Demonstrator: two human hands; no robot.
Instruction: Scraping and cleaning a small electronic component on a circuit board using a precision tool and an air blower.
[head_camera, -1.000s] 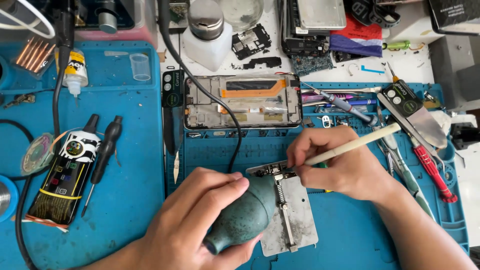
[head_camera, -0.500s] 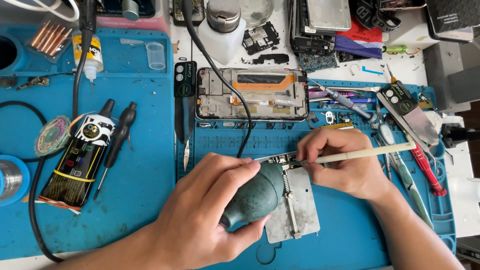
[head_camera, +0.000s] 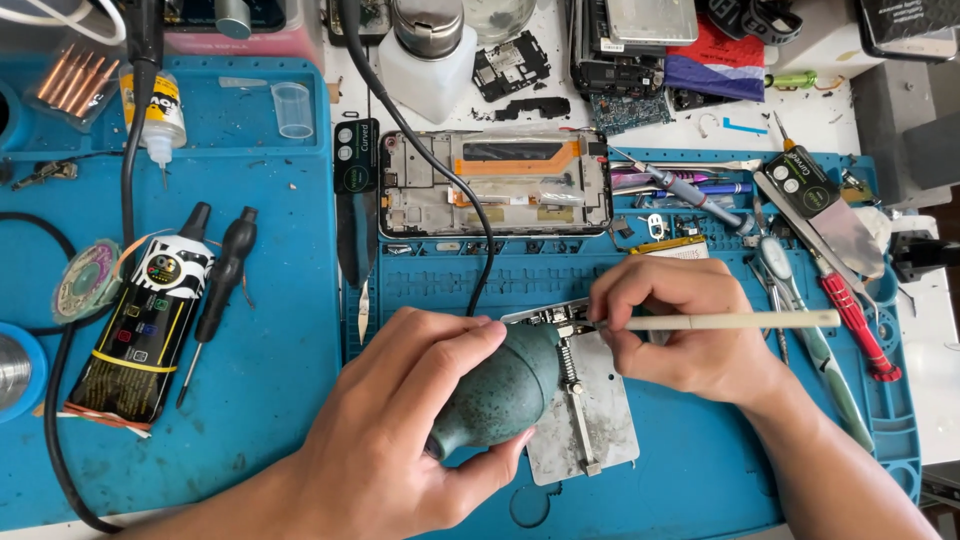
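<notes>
The left hand (head_camera: 400, 440) has its grip clamped on a green rubber air blower (head_camera: 497, 388), nozzle toward the metal holder plate (head_camera: 598, 410). Just beyond, the right hand (head_camera: 680, 330) pinches a cream-handled brush (head_camera: 740, 320) over the plate's top edge.

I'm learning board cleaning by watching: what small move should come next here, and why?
Probably a short squeeze of the green rubber blower. The left hand already grips it, nozzle end toward the small board clamped at the metal holder plate, where the right hand holds the brush.
</notes>
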